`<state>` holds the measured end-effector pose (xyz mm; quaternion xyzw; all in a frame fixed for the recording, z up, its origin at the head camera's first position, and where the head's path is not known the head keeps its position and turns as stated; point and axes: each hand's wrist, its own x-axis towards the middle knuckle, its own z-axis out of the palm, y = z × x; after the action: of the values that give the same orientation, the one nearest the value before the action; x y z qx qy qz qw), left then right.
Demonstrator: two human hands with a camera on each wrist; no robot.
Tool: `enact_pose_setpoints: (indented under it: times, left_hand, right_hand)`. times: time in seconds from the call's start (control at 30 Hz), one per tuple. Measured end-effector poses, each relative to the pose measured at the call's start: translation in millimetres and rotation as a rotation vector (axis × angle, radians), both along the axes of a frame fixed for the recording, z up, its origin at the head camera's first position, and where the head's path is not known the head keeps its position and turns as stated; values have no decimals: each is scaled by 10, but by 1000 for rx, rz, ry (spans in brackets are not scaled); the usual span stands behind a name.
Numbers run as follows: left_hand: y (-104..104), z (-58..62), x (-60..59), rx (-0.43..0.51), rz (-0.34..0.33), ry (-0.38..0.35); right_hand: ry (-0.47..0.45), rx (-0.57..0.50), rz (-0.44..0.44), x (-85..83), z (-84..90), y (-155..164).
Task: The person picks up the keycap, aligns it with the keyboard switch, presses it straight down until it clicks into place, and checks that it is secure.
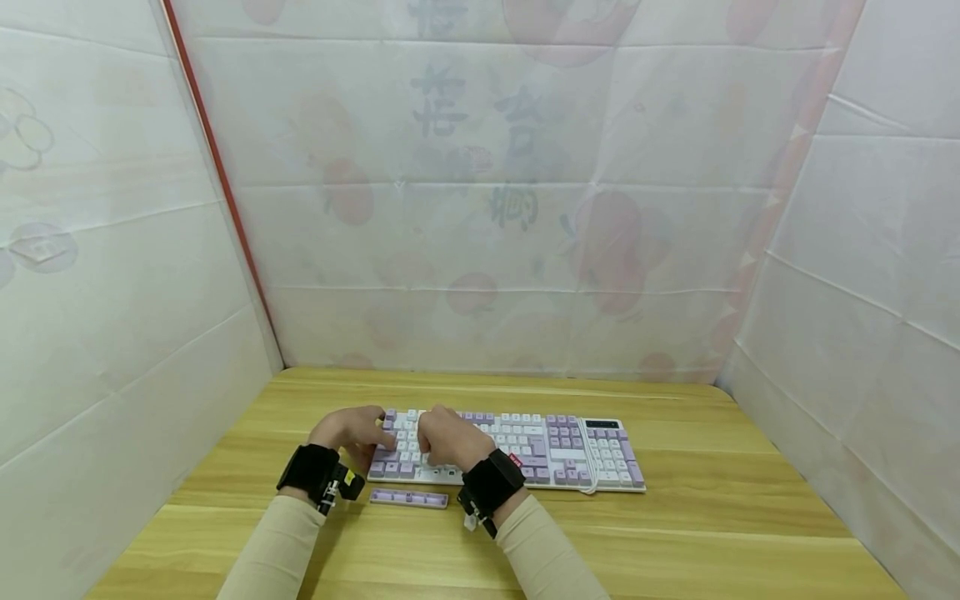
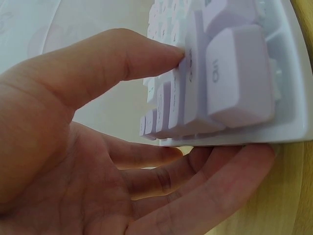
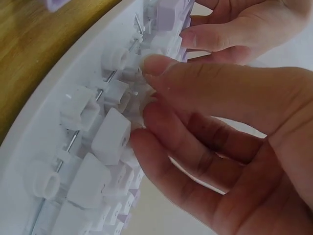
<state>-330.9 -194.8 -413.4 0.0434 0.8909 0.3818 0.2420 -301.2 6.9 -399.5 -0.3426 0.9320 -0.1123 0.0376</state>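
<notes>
1. A person's forearms reach forward and angle toward each other, with black straps (image 1: 491, 483) at both wrists.
2. The left hand (image 1: 351, 429) grips the near-left end of a white and lavender keyboard (image 1: 517, 433): thumb bent down onto the keys, fingers extended along the edge and partly hidden.
3. The right hand (image 1: 453, 437) is just beside it, over the keyboard's front rows, with thumb and fingers curled close together above a bare metal wire (image 3: 73, 142); whether they pinch anything, I cannot tell.
4. A long lavender keycap (image 1: 408, 499) lies on the wooden tabletop (image 1: 675, 525), between the wrists.
5. A bundled white cable (image 1: 588, 454) lies across the keyboard, right of both hands.
</notes>
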Motion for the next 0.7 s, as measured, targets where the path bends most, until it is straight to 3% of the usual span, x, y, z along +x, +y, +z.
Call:
enact_pose_setpoints:
  times: [0.17,0.7]
  left_hand:
    - [-2,-5,-1,0,3,3]
    - [-11,-10,-20,-39,-13,25]
  right_hand:
    - [-11,13,-41,8,3,-6]
    - [19,10,4,23,-2,-8]
